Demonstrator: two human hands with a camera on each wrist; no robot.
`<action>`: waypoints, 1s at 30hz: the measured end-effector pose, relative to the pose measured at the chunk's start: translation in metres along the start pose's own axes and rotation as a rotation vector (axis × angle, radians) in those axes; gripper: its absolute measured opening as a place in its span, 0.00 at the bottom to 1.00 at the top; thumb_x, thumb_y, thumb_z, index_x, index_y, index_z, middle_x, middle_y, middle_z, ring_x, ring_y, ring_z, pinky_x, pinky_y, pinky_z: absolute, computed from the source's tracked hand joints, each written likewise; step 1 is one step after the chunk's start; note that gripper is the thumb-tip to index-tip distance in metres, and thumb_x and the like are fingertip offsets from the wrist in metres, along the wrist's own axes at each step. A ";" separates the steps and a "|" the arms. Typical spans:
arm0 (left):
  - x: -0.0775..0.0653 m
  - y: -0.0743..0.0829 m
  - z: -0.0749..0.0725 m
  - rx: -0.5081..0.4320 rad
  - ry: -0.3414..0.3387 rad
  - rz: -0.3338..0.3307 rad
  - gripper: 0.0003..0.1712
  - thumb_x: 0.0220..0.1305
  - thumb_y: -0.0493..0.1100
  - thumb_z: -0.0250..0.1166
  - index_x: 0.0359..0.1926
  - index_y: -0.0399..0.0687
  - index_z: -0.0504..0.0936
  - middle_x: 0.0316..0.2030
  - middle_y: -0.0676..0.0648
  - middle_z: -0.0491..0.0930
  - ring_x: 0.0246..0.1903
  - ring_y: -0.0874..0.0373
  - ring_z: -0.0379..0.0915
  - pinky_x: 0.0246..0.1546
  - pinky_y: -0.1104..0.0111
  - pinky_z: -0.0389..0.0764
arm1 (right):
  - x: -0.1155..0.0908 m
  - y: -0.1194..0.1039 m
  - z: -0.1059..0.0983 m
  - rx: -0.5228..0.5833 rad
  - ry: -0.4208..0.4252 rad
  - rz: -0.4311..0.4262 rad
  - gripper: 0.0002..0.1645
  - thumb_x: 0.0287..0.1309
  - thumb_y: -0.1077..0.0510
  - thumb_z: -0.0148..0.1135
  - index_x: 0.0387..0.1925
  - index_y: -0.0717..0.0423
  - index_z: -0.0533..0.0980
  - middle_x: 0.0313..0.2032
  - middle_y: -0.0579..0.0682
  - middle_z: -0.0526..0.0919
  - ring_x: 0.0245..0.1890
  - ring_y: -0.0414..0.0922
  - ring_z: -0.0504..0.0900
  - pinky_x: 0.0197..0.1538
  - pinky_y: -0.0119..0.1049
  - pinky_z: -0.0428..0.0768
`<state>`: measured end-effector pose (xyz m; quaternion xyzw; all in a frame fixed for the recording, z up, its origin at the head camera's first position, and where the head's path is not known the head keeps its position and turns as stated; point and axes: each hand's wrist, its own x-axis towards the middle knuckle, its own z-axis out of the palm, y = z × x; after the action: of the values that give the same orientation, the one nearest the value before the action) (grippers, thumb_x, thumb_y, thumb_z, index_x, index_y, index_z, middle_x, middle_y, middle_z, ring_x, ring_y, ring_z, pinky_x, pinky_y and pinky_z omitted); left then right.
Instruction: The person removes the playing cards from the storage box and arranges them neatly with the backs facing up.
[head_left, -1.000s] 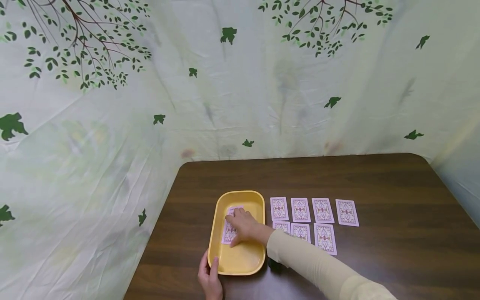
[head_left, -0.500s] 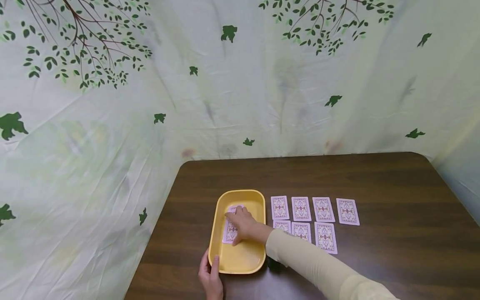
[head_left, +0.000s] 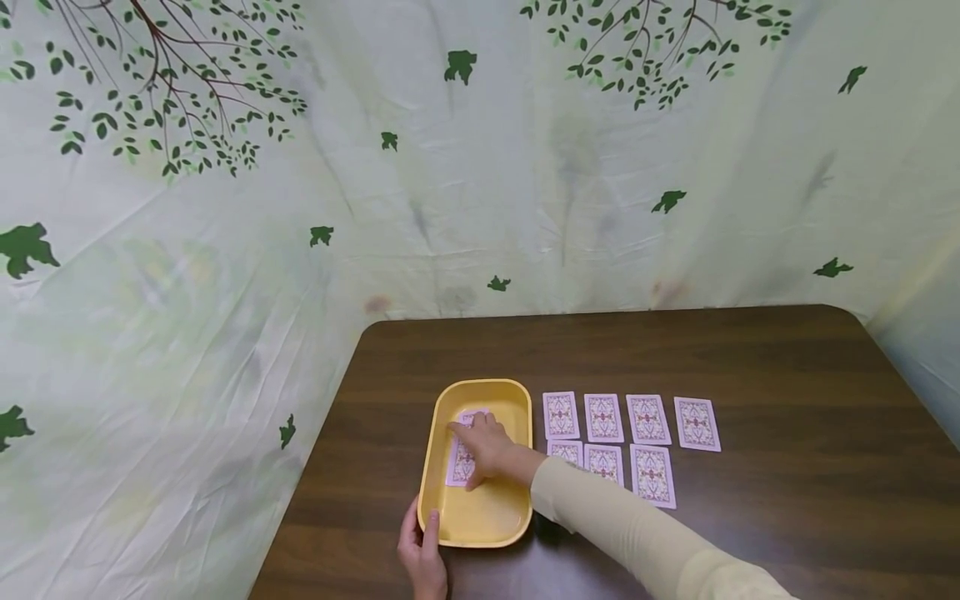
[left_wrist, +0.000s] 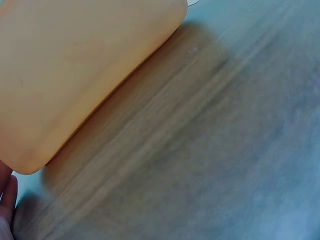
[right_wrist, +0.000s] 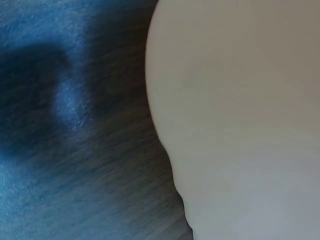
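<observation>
We grip the tray (head_left: 491,523) with our left hand (head_left: 424,557), right hand (head_left: 489,445) spread loosely over a card (head_left: 459,468) inside, seven visible cards (head_left: 648,419) remaining outside, right.

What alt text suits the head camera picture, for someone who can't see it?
A person's right hand is spread over a patterned card in a yellow tray, while the left hand grips the tray's near left corner. Seven similar cards lie in two rows right of the tray on a dark wooden table, before a pale leaf-printed backdrop.

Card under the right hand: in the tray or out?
In: the card lies inside the yellow tray's rim, partly covered by the right hand.
</observation>
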<state>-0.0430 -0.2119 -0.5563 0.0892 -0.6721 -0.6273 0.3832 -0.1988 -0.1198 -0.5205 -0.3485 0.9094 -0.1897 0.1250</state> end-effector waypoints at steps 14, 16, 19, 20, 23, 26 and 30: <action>-0.003 -0.020 -0.005 0.004 0.005 -0.014 0.18 0.58 0.22 0.53 0.51 0.16 0.68 0.45 0.37 0.75 0.42 0.62 0.73 0.40 0.78 0.73 | 0.001 -0.005 0.000 0.046 0.005 0.054 0.67 0.14 0.50 0.84 0.65 0.43 0.61 0.49 0.57 0.66 0.45 0.48 0.61 0.50 0.40 0.65; -0.003 -0.020 -0.005 0.018 0.011 -0.023 0.19 0.59 0.23 0.54 0.52 0.18 0.69 0.45 0.37 0.75 0.42 0.62 0.73 0.40 0.78 0.73 | 0.002 -0.005 0.000 0.026 0.010 0.054 0.67 0.14 0.49 0.84 0.65 0.43 0.61 0.48 0.57 0.66 0.44 0.48 0.61 0.48 0.39 0.65; -0.002 -0.021 -0.006 0.020 0.012 -0.027 0.18 0.58 0.22 0.54 0.51 0.17 0.69 0.45 0.34 0.75 0.42 0.61 0.73 0.40 0.78 0.73 | 0.002 -0.006 0.000 -0.003 0.020 0.042 0.66 0.13 0.47 0.84 0.64 0.43 0.63 0.46 0.55 0.66 0.42 0.47 0.61 0.45 0.39 0.64; -0.002 -0.021 -0.007 0.015 0.010 -0.025 0.18 0.58 0.22 0.54 0.51 0.17 0.68 0.45 0.33 0.75 0.42 0.61 0.74 0.40 0.78 0.73 | 0.002 -0.006 0.000 -0.011 0.020 0.040 0.65 0.12 0.47 0.84 0.63 0.44 0.64 0.46 0.55 0.67 0.42 0.47 0.61 0.45 0.39 0.64; -0.002 -0.021 -0.006 0.011 0.009 -0.023 0.18 0.58 0.22 0.54 0.51 0.17 0.68 0.44 0.33 0.75 0.42 0.62 0.74 0.40 0.78 0.73 | 0.003 -0.006 0.000 -0.029 0.012 0.042 0.62 0.11 0.47 0.84 0.59 0.46 0.67 0.46 0.55 0.67 0.43 0.48 0.62 0.45 0.40 0.65; -0.003 -0.019 -0.006 0.035 0.010 -0.043 0.18 0.60 0.25 0.54 0.51 0.18 0.69 0.44 0.34 0.75 0.41 0.64 0.73 0.39 0.78 0.73 | 0.004 -0.007 0.000 -0.038 -0.005 0.056 0.59 0.10 0.46 0.84 0.56 0.49 0.69 0.46 0.54 0.68 0.44 0.48 0.61 0.46 0.40 0.65; -0.003 -0.016 -0.006 0.065 0.009 -0.071 0.18 0.61 0.27 0.54 0.52 0.20 0.69 0.44 0.28 0.73 0.40 0.65 0.73 0.38 0.78 0.73 | 0.004 -0.007 -0.001 -0.017 -0.006 0.067 0.59 0.09 0.47 0.84 0.56 0.51 0.69 0.44 0.54 0.67 0.44 0.48 0.61 0.45 0.40 0.66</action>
<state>-0.0432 -0.2177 -0.5729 0.1283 -0.6868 -0.6180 0.3605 -0.1975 -0.1272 -0.5173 -0.3195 0.9217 -0.1767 0.1309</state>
